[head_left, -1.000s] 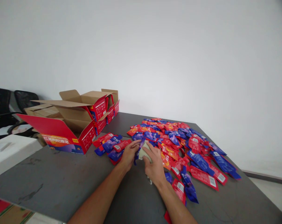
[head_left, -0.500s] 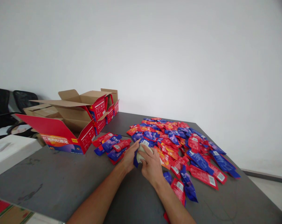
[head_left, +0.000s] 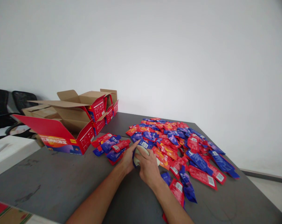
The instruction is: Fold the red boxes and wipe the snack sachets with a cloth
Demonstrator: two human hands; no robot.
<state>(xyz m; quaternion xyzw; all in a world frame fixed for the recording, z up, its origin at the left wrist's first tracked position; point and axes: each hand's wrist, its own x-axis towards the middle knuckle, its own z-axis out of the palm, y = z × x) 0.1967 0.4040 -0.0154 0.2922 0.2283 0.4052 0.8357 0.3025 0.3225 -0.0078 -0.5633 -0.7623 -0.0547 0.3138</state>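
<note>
Above the table, in front of the pile, my two hands come together. My left hand is closed on a blue sachet, of which only a dark blue edge shows. Bunched under the fingers of my right hand is a pale cloth, pressed against the sachet. Most of the sachet is hidden by the cloth and fingers. Just beyond the hands spreads a large pile of red and blue sachets. To the left of my left hand lies a smaller group of sachets.
Open red cardboard boxes with raised flaps stand along the left of the grey table, several of them in a row. A white box is at the left edge. Black chairs stand behind it, and a white wall rises beyond.
My right hand has shifted slightly left and down with the cloth, over the sachet. My left hand keeps its hold. The whole view has moved a little.
</note>
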